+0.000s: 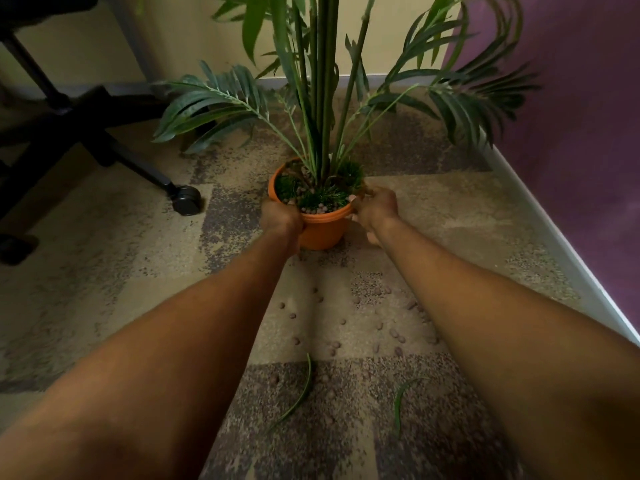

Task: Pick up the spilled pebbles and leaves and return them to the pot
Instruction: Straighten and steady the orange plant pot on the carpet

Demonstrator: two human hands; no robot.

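An orange pot [323,228] stands upright on the carpet, with tall green stems, moss and small pebbles inside. My left hand [280,216] grips its left rim. My right hand [374,209] holds the right rim. Both arms reach straight forward. Several brownish pebbles [346,320] lie scattered on the carpet between my arms, nearer to me than the pot. Two thin green leaves lie closer still: one leaf [299,393] left of centre, another leaf [400,400] to its right.
A black office chair base with a caster [187,199] stands to the left of the pot. A purple wall with a white skirting board [554,237] runs along the right. Palm fronds [214,102] spread low over the floor behind the pot.
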